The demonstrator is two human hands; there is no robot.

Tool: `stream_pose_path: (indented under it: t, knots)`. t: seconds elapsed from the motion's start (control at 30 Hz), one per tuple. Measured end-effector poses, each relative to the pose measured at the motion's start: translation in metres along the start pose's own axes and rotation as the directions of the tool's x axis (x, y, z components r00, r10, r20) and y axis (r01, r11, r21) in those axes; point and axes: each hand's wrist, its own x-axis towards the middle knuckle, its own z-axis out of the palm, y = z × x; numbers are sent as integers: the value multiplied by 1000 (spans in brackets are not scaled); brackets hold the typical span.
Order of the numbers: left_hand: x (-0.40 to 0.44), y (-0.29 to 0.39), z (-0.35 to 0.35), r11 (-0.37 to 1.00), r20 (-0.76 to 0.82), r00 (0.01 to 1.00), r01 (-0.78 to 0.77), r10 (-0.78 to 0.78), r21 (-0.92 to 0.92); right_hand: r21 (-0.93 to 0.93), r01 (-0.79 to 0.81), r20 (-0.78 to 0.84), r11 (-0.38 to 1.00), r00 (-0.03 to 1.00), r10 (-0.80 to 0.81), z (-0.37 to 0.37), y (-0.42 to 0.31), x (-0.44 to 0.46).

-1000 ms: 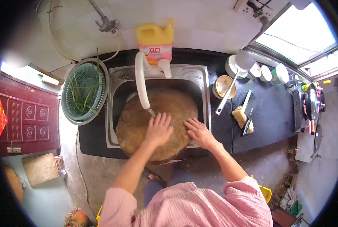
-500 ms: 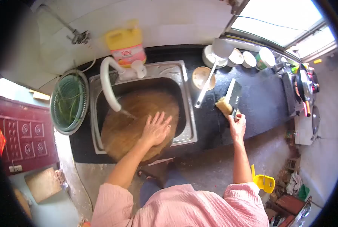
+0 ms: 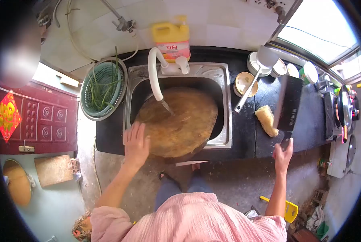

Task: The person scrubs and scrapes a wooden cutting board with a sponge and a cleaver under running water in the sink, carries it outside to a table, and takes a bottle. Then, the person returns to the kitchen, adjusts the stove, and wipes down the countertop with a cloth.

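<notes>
A round wooden board [image 3: 184, 133] lies in the sink [image 3: 228, 101], overhanging its front edge, with water running onto it from the white tap [image 3: 153, 76] at the sink's back. At the sink's front left corner, the left hand [image 3: 136, 146] is open, fingers slightly spread, by the board's edge; whether it touches is unclear. Right of the sink, the right hand [image 3: 283, 155] is closed around the handle of a cleaver [image 3: 288, 105], blade pointing away from the person. Between cleaver and sink lies a sponge [image 3: 266, 121]. Left of the sink stands a green basket [image 3: 101, 69]; behind it, a yellow bottle [image 3: 172, 42].
</notes>
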Motion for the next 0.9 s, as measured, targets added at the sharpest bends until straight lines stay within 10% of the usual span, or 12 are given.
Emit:
stream_pose_path:
  t: [0.1,0.2,0.27,0.33,0.4,0.47,0.5,0.6,0.67,0.7,0.9]
  knots:
    - [10,67,-65,943,-19,992,-127,127,-306,-174,264,321,949,926,-199,23,-42,-30]
    - [-12,106,-61,473,497,865,413,63,-778,-264,463,565,846,785,-254,82,-93,-60]
    - [-31,124,-38,92,507,859,511,-67,-855,-144,473,678,869,687,-262,131,-94,-84]
    - [-29,124,-6,240,235,913,323,-334,-915,-61,509,742,859,598,-302,177,-105,-111]
    - [-15,111,-37,119,397,742,535,-540,-836,236,475,741,848,477,-473,200,-126,-125]
    - [-8,78,-49,-349,565,629,445,-534,-825,429,445,746,786,317,-586,204,-133,-118]
    - [-12,50,-47,-271,594,622,539,-510,-797,325,463,849,825,241,-470,201,-124,-112]
    - [-14,13,-76,380,600,651,759,-465,-529,50,329,810,943,538,-231,193,-86,-93]
    - [-11,11,-62,944,175,974,189,-145,-271,42,165,697,985,702,-147,187,-61,-81]
    - [-9,9,-53,990,27,990,-139,139,0,34,143,664,989,737,-129,186,-51,-77]
    - [96,-5,29,977,214,977,-45,-1,208,22,128,561,992,819,-118,195,-5,-76]
